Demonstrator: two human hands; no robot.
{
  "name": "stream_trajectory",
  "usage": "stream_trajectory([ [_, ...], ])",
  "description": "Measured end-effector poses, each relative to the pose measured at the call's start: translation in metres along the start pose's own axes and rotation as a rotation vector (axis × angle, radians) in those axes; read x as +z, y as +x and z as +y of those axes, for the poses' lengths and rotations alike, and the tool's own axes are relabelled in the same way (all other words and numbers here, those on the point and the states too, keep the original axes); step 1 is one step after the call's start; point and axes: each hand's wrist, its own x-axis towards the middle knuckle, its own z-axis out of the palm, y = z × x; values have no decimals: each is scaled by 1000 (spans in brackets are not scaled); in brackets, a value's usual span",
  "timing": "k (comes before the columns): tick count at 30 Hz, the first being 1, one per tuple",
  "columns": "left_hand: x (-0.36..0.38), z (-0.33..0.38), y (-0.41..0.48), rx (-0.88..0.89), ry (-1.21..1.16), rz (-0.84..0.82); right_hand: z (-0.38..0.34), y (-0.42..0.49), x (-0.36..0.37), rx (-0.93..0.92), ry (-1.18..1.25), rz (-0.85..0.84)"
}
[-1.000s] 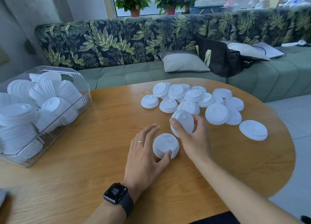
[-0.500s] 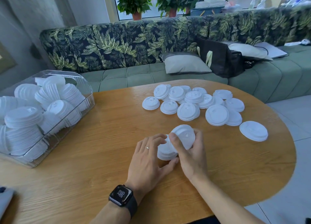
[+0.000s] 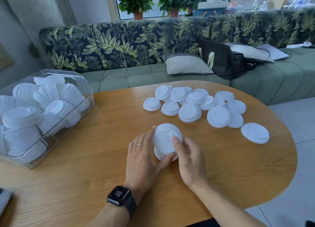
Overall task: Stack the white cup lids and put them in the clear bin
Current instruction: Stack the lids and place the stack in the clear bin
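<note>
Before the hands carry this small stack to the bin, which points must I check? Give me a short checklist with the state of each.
1. Left hand steadies the stack: ok.
2. Right hand on the top lid: ok.
3. Top lid seated flat on the lower lid: not ok, it sits tilted.
4. Clear bin open on top: ok.
5. Room left in the bin: cannot tell, it looks quite full.
6. Loose lids remain on the table: ok.

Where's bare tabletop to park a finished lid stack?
Free: the wide strip between the bin and the hands, left and right; the near edge around the watch; the right end below the lone lid. Crowded: the loose lids at the far side.
</note>
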Motion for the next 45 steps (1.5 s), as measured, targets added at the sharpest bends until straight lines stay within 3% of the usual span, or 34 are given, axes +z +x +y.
stream_trajectory([
  [6, -2, -1, 0, -71, -64, -39, -1, 1, -3, -63, -88, 9],
  [9, -3, -4, 3, -219, -177, -54, 4, 6, -8, -4, -116, 41],
  [13, -3, -9, 7, -365, -259, -118, 12, 14, -23, 40, -355, -152],
  [17, -1, -14, 10, -371, -270, -221, 6, 14, -29, -2, -551, -387],
  [21, 0, -13, 9, -346, -224, -274, 8, 13, -23, -117, -684, -394],
  [37, 0, -8, 6, -331, -139, -366, 10, 11, -23, -144, -702, -353],
  [45, -5, -6, 4, -327, -220, -370, 8, 11, -25, -118, -602, -336],
])
